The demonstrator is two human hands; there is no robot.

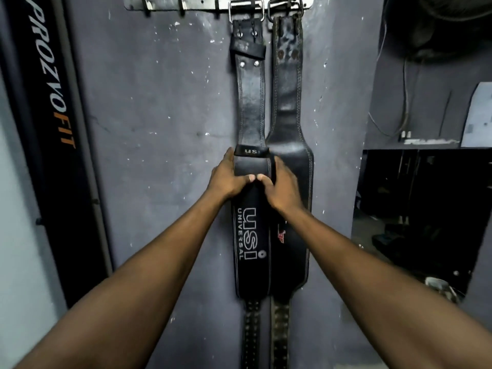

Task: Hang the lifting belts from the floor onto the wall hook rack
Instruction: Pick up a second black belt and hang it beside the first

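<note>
Two black leather lifting belts hang by their buckles from a metal hook rack (pixel 186 2) at the top of the grey wall. The left belt (pixel 251 102) carries white "USI UNIVERSAL" lettering. The right belt (pixel 288 102) hangs beside it and is partly overlapped by it. My left hand (pixel 226 177) grips the left edge of the USI belt at its wide middle. My right hand (pixel 279 187) grips its right edge, the thumbs nearly touching in front. Both belts' punched tail ends hang down out of the bottom of the frame.
Several free hooks stand on the rack to the left of the belts. A black banner (pixel 50 102) reading "PROZVOFIT" runs down the left side. To the right the wall ends at a corner, with a dark shelf opening (pixel 426 209) and cables beyond.
</note>
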